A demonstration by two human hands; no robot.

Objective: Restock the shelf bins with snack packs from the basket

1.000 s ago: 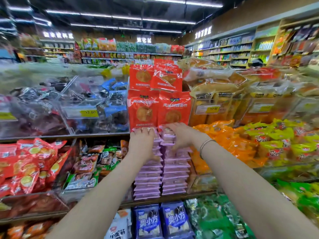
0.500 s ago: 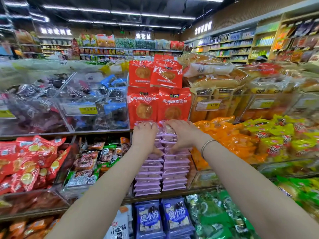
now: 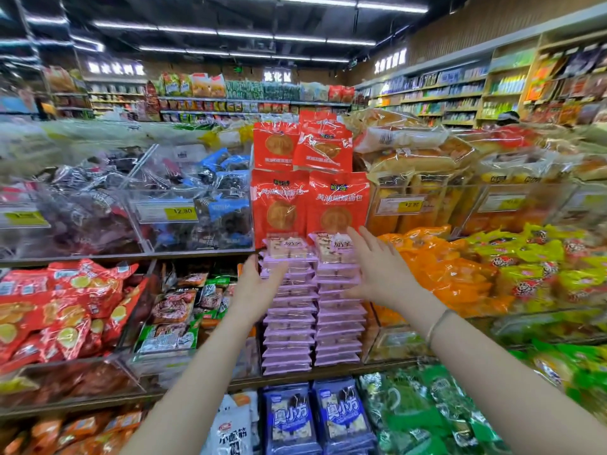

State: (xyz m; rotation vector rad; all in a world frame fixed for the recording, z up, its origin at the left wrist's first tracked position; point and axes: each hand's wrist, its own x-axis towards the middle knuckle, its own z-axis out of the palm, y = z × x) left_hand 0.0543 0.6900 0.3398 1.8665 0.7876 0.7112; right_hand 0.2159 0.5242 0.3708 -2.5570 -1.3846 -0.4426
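Two tall stacks of pink snack packs (image 3: 289, 326) stand side by side on the middle shelf, their top packs (image 3: 338, 247) showing a printed face. My left hand (image 3: 254, 287) is at the left edge of the left stack, fingers straight against the packs. My right hand (image 3: 377, 270) hovers with spread fingers in front of the right stack's upper part and holds nothing. The basket is out of view.
Red bread packs (image 3: 308, 205) stand just above the pink stacks. Clear bins with dark snacks (image 3: 184, 205) are to the left, orange packs (image 3: 437, 270) and yellow packs (image 3: 532, 257) to the right. Blue packs (image 3: 315, 418) lie on the shelf below.
Both hands have come off the tops of the pink stacks and drawn back and down. The top packs are now uncovered.
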